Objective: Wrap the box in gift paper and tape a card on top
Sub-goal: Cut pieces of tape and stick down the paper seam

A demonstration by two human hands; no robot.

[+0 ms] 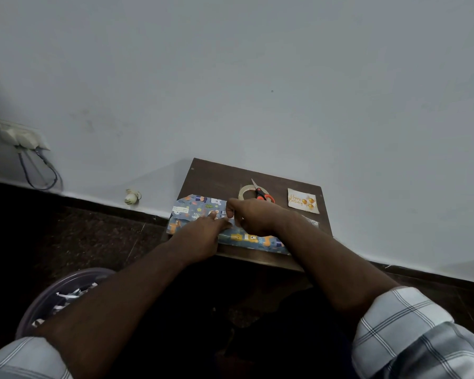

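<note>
- On the floor at far left, a tub [47, 296] of paper scraps stands apart from the work.
- Left hand [203, 231] lies flat on the wrapped box [197, 212], fingers straight, pressing the gift paper [246, 239] at the seam.
- Box sits at the near edge of the small table [216, 179], its long axis running left to right, directly beneath both hands.
- Right hand [253, 217] is curled, thumb and fingers pinching something small at the seam; what it is cannot be told, possibly tape.
- Behind the right hand: tape roll [244, 191] and scissors [262, 194], touching.
- Far right: card [303, 201], unattached; judged nearer the right hand for the later step.
</note>
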